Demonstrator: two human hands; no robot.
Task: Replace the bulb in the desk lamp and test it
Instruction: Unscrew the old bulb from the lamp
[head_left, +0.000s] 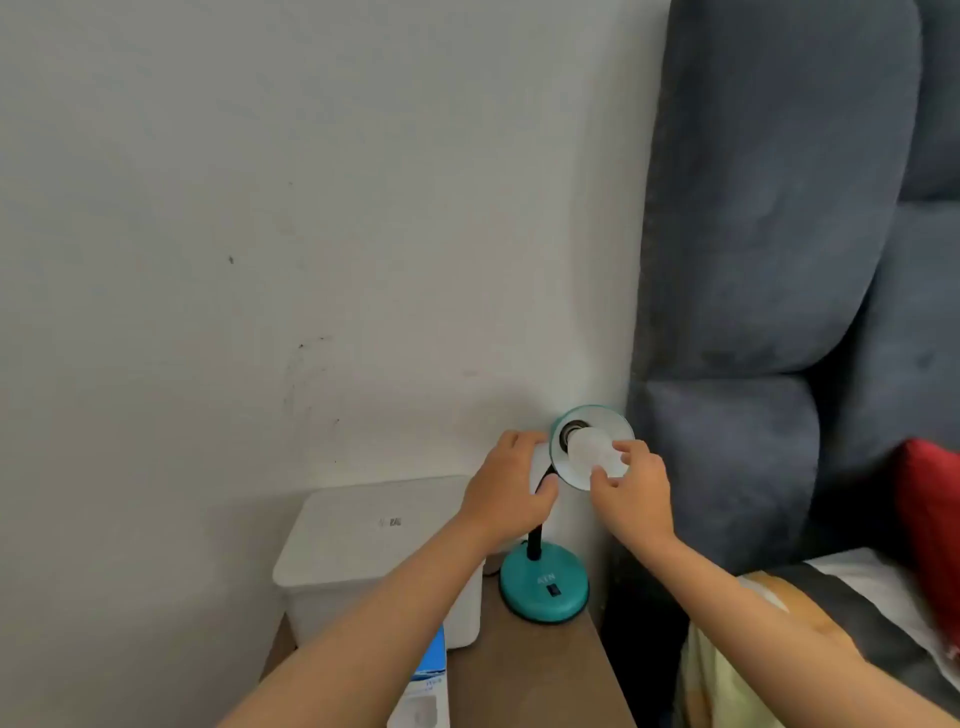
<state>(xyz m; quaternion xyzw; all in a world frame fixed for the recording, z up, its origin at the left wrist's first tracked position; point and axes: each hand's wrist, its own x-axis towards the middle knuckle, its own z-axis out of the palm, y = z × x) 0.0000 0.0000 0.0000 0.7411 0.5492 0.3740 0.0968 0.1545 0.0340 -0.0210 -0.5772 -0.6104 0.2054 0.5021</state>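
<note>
While shade (597, 423) opens toward camera and right, bulb (597, 453) sits at socket, long axis running out of shade toward lower right. Right hand (631, 486): fingertips curled around bulb's dome. Left hand (506, 488): wrapped behind shade at black neck (535, 540). Bulb frosted white, unlit. Lamp teal, round base (544, 587) on wooden nightstand (535, 670) beside white box (363, 545).

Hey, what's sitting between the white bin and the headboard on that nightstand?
In the head view, the teal desk lamp stands between the white bin and the grey headboard.
</note>
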